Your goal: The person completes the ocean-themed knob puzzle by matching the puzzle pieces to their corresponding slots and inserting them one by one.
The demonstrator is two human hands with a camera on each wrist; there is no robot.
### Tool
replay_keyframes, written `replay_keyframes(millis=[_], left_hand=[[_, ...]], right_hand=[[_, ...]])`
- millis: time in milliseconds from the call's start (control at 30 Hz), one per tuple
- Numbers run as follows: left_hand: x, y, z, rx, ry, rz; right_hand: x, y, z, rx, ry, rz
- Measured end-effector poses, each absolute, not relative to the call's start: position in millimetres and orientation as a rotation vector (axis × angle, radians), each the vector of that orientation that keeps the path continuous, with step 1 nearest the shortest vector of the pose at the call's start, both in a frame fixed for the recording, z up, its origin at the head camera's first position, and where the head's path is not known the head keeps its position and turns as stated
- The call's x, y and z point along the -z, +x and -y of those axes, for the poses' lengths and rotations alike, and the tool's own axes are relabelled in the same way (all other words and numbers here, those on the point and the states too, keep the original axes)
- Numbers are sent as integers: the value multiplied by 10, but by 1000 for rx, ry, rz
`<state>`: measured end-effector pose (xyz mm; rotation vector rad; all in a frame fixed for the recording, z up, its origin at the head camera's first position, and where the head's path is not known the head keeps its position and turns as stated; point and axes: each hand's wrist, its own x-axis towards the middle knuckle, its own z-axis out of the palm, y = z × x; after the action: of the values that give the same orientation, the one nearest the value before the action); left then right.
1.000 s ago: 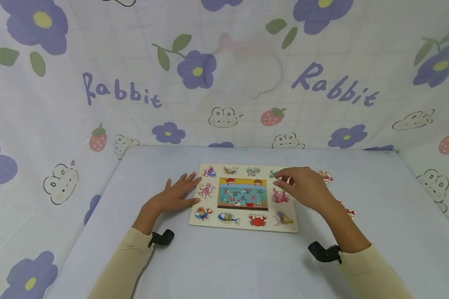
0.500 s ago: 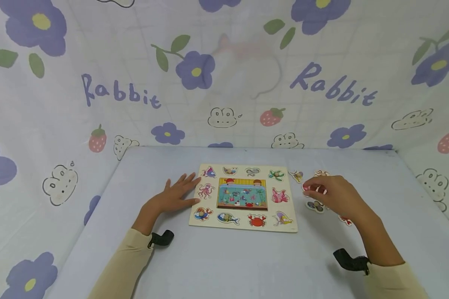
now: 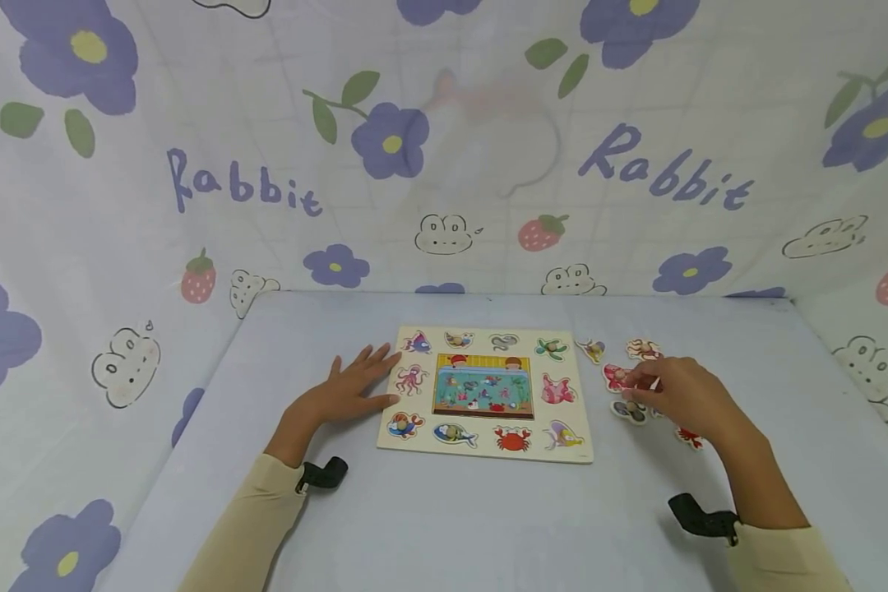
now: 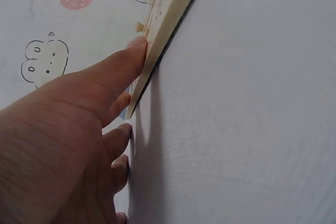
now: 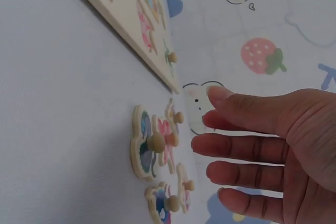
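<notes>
A wooden peg puzzle board [image 3: 414, 442] with sea animal pictures lies on the table. My left hand [image 3: 351, 386] is spread at its left edge, the thumb and fingertips touching the rim; in the left wrist view the thumb [image 4: 118, 69] presses on the board's edge. My right hand [image 3: 677, 399] hovers over loose knobbed pieces to the right of the board. Its fingertips are by a pink piece [image 3: 616, 377] and a grey-and-dark piece [image 3: 629, 412]. In the right wrist view the fingers [image 5: 241, 148] are loosely bent, hold nothing and stand apart from the wooden knobs [image 5: 156, 142].
More loose pieces lie around the right hand: a yellow-and-purple one [image 3: 590, 350], an orange-brown one [image 3: 642, 349] and a red one [image 3: 689, 438]. The green turtle piece [image 3: 551, 349] sits in the board's upper right. A patterned cloth [image 3: 481, 173] hangs behind the table.
My right hand has moved right, from the turtle piece at the board's upper corner to the loose pieces. More of the pink piece shows than half a second ago. My left hand has stayed put.
</notes>
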<state>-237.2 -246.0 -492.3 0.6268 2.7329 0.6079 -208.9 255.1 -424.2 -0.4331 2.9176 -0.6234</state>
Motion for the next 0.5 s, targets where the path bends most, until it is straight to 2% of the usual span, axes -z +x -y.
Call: replay_keyframes(millis=[500], left_hand=[[4896,-2350,2441,-621,623,-2730]], right_hand=[[4453,-2128,-2615,440,-355,-2877]])
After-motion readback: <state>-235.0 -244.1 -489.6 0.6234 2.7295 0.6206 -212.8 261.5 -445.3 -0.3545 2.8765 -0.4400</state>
